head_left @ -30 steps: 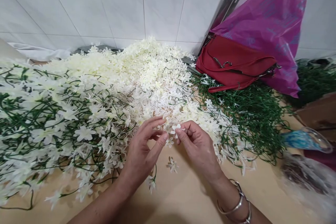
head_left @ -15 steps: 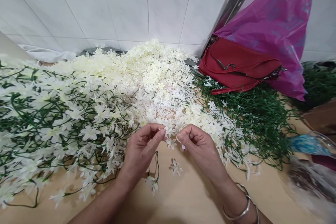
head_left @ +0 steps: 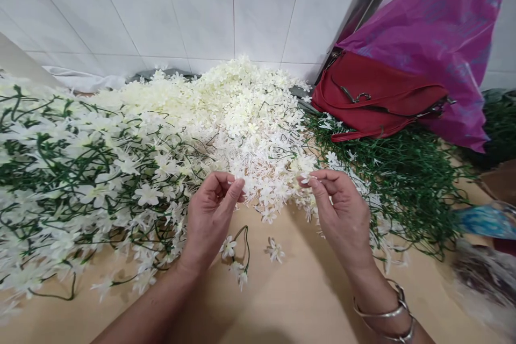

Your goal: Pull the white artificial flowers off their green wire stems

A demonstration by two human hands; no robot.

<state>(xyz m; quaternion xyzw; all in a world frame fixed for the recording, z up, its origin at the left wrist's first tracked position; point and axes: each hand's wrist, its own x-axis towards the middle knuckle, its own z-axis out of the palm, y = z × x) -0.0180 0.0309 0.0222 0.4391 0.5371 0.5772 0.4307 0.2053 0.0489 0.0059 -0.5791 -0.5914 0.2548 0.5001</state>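
My left hand (head_left: 212, 217) is closed in a pinch, thumb against forefinger, in front of the white flower heap. Whatever is between its fingertips blends with the white petals behind. To the right, my right hand (head_left: 342, 212) pinches a small white artificial flower (head_left: 307, 178) between thumb and fingers. A gap separates the two hands. Beyond them spreads a large pile of loose white artificial flowers (head_left: 245, 102). On the table between my forearms lie a single flower (head_left: 276, 251) and a green stem (head_left: 247, 242) with white blossoms.
Flowers on green stems (head_left: 92, 188) are heaped at the left. A red handbag (head_left: 374, 91) and a purple plastic bag (head_left: 451, 37) lean near the tiled wall (head_left: 201, 5). Bare green stems (head_left: 411, 188) fill the right side, with a clear plastic bag (head_left: 479, 279) nearer me.
My hands have moved apart, the right one shifting to the right with the small flower in its fingers. Both are slightly farther from me, and the view has shifted a little.
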